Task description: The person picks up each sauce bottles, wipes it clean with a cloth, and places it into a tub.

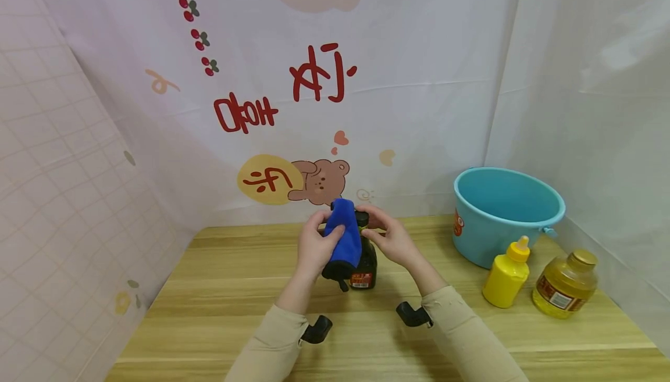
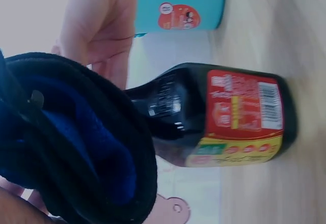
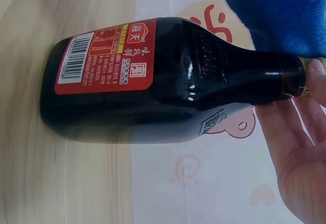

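My left hand holds a blue fabric sleeve with a black rim, thumb on its near face. In the left wrist view the sleeve's rim gapes toward the camera and shows blue lining. Close to its right, a dark soy sauce bottle with a red label stands upright over the table. With thumb and fingers, my right hand grips the bottle's neck just below the black cap. Seen from the right wrist, the blue fabric lies beside the neck. Whether they touch, I cannot tell.
At the right stands a light-blue bucket. In front of it are a yellow squeeze bottle and a jar of golden liquid. A printed cloth hangs behind the wooden table. Black camera mounts sit at both wrists.
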Motion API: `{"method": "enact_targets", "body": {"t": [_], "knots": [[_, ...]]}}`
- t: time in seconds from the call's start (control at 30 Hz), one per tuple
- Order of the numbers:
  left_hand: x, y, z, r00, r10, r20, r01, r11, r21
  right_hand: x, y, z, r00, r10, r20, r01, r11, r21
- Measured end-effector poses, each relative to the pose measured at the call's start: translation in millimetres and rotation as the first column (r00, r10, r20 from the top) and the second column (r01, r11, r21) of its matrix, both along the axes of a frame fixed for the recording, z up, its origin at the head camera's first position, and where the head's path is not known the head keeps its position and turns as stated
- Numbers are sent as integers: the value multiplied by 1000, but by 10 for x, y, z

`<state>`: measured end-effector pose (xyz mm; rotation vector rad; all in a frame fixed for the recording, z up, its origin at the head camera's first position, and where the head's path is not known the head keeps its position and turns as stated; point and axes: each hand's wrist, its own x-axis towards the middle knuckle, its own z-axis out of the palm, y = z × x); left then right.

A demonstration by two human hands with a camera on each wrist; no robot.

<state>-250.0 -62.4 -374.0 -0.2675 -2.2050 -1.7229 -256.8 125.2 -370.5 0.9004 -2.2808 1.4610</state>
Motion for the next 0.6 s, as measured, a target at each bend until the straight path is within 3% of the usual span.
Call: {"method": "enact_targets", "body": {"t": [0.37,0.6], "knots": [[11,23,-298,998,33,58,-30,998,-62,-4,5,-13,1000,-1,1,1,1000,-4],[8,-12,-435,999,43,26,-40,991,-130,3,4,-14,1000,-6,18,6,1000,-3]]}}
